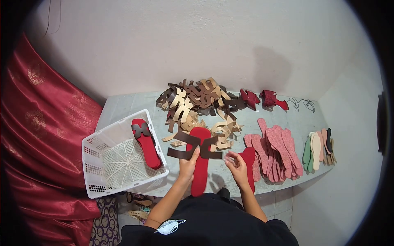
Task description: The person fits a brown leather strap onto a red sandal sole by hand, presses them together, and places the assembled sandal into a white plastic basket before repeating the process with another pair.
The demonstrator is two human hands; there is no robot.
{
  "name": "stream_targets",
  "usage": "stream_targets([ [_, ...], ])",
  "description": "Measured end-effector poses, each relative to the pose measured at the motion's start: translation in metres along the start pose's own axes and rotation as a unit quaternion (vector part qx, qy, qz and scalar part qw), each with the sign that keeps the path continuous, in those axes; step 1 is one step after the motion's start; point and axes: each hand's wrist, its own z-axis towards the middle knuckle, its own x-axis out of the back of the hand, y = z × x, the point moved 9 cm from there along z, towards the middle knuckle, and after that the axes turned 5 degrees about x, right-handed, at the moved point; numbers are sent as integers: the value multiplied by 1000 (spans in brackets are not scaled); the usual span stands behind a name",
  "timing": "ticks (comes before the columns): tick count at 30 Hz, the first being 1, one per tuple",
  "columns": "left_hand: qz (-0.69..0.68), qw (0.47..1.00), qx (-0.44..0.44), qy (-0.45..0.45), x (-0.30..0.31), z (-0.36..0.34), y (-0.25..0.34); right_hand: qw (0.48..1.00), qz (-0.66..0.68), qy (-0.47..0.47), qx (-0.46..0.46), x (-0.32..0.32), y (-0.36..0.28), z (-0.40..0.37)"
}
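My left hand (190,164) grips a red shoe sole (200,178) together with a dark brown H-shaped strap (180,153), the thumb pressing on the strap's middle. The strap lies across the upper part of the sole, its four ends sticking out to both sides. Just off the strap's right end is my right hand (236,166), fingers curled with the tips close together. Whether something small is pinched there I cannot make out. Behind that hand, another red sole (249,164) is partly hidden on the table.
A white plastic basket (123,190) at left holds a red sandal (148,149) with a dark strap. Brown and gold cut straps (197,98) are heaped at the back. Pink soles (275,153) and several coloured soles (316,147) lie right on the grey table (131,104). A red curtain (49,135) hangs left.
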Motion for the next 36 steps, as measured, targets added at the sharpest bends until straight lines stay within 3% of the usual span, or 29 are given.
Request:
stream_targets([
  [2, 204, 966, -155, 10, -15, -6, 42, 1000, -17, 7, -17, 4, 1, 1],
  [3, 258, 948, -183, 19, -21, -8, 51, 999, -25, 17, -14, 6, 1, 1],
  [4, 405, 851, -335, -17, -33, -11, 62, 999, -34, 26, -12, 10, 1, 2],
  [8, 592, 677, -421, -115, -25, -8, 7, 999, -26, -2, -45, 14, 26, 0],
  [10, 623, 629, -438, -156, -3, -7, -34, 998, -34, -1, -50, 16, 46, -7],
  [14, 653, 606, -411, -192, 27, -13, -86, 980, -191, -35, -37, 19, 59, -25],
  [16, 669, 589, -398, -215, 35, -18, -103, 930, -347, -112, 56, 10, 49, -35],
  [18, 680, 583, -383, -225, 45, -20, -116, 926, -349, -131, 58, 12, 57, -44],
  [22, 705, 550, -385, -230, 56, -21, -132, 879, -418, -217, 71, 6, 71, -55],
  [24, 702, 559, -376, -232, 57, -19, -135, 847, -444, -278, 91, -3, 80, -60],
  [32, 718, 533, -386, -225, 57, -22, -138, 822, -449, -313, 158, -12, 99, -56],
  [36, 742, 489, -399, -228, 57, -24, -143, 813, -437, -339, 182, -23, 93, -47],
])
